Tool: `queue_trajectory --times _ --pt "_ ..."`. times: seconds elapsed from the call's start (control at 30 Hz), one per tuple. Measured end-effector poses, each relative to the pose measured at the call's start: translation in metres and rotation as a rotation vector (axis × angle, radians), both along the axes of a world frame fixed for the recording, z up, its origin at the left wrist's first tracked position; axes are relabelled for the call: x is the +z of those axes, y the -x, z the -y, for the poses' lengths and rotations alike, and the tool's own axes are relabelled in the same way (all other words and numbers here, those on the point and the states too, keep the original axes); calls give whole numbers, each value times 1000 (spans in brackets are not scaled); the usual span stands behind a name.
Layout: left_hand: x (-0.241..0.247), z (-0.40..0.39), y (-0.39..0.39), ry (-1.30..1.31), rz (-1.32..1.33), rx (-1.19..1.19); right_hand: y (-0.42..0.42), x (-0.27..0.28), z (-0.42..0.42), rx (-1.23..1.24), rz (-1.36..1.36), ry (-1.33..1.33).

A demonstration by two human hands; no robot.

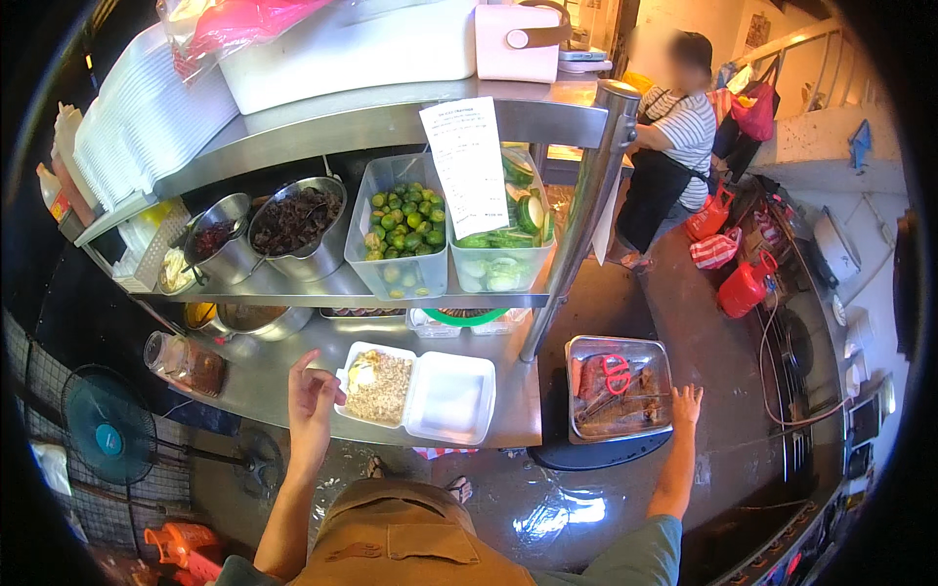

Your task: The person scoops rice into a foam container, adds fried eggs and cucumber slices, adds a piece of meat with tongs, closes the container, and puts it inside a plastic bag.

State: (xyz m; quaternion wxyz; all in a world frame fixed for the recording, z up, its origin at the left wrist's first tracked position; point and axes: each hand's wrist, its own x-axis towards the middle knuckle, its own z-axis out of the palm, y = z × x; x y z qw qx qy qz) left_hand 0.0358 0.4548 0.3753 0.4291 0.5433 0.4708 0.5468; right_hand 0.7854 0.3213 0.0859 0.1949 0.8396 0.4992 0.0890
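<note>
A white foam takeaway box (pixel 450 395) lies unfolded on the steel counter, its lid side bare. Rice (pixel 381 392) fills the other half, with a pale yellow-white topping, maybe egg, at the upper left. My left hand (pixel 311 399) is at the box's left edge, fingers loosely bent and apart; whether they touch the foam is unclear. To the right, my right hand (pixel 687 404) reaches with spread fingers to the right rim of a metal tray (pixel 619 434); contact cannot be made out. Inside the tray are red-handled scissors (pixel 616 373), reddish-brown meat (pixel 590 377) and metal utensils.
A shelf above carries calamansi limes (pixel 407 220), sliced cucumber (pixel 506 238) and steel pots (pixel 297 256). A paper slip (pixel 466 165) with writing hangs there. A metal post (pixel 579 227) rises between counter and tray. A person in an apron (pixel 659 176) stands beyond; a fan (pixel 110 432) stands left.
</note>
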Motion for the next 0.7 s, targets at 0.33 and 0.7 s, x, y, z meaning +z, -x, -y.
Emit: queue_trajectory --times 0.33,0.7 --pt "19 -3 -8 -191 -232 -96 36 269 65 -211 -762 -71" --pt "172 -122 -127 -1078 -908 -269 387 489 6 280 -543 -749"
